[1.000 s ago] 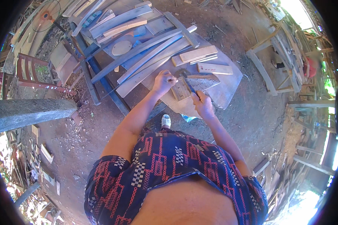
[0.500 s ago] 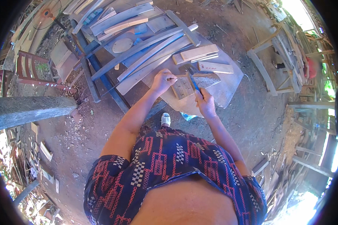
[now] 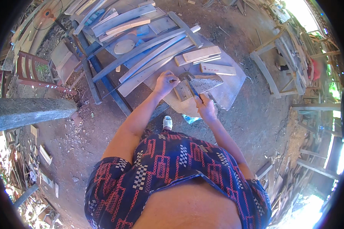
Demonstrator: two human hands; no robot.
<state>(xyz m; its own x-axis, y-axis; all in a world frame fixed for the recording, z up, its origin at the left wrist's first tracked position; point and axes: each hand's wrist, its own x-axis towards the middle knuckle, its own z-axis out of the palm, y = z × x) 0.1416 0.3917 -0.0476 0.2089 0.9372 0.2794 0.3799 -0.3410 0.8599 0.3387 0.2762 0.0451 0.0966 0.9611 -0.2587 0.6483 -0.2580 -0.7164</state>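
Observation:
My right hand (image 3: pixel 206 108) is closed round the handle of a claw hammer (image 3: pixel 193 86). The hammer's head lies low over a short wooden block (image 3: pixel 184 91) near the table's front edge. On the left side of that block, my left hand (image 3: pixel 166 83) is pinched close to the hammer head. Whatever its fingers hold is too small to make out. A second wooden piece (image 3: pixel 210 82) reaches to the right from the block, partly behind the hammer.
Short boards (image 3: pixel 218 69) lie just beyond the block on the worktable (image 3: pixel 233 88). Long planks (image 3: pixel 156 63) and a wooden frame rest to the left. A thick post (image 3: pixel 34 112) stands on my left, with a brown chair (image 3: pixel 28 68) behind it. Another wooden frame (image 3: pixel 265 72) stands at the right.
The hammer head has come down and left toward my left fingers, and my right hand has shifted slightly left with it. My left hand stays almost in place.

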